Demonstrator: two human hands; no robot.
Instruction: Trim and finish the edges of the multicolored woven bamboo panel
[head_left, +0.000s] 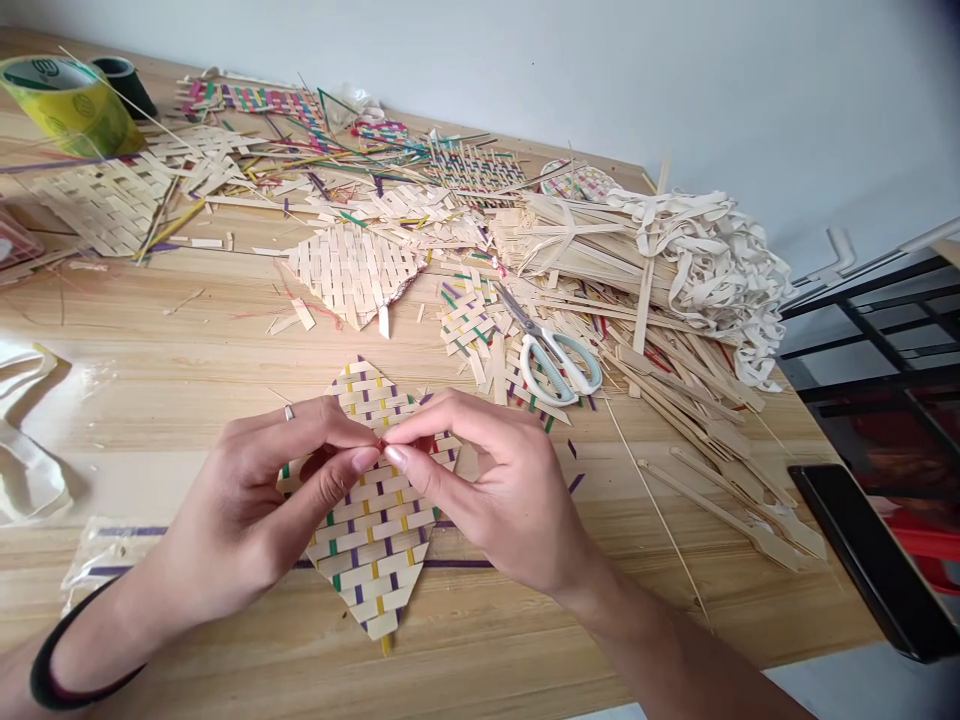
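My left hand (277, 490) and my right hand (487, 480) meet fingertip to fingertip, each in a pinch. Between them is a tiny reddish bit, mostly covered by the fingers, too small to name. Under both hands lies a diamond-shaped woven mat (379, 550) of pale bamboo strips with purple, yellow and green ones. The fingers hide its middle; whether they touch it I cannot tell. Scissors (559, 365) with white handles rest beyond my right hand. A plain pale woven piece (352, 270) lies farther back.
Tape rolls (105, 120) stand at the back left. Loose strips and woven scraps (480, 310) cover the back. Bundled strips with white cord (720, 250) lie at the right, near wooden sticks (750, 520). A black phone (870, 560) lies along the right edge.
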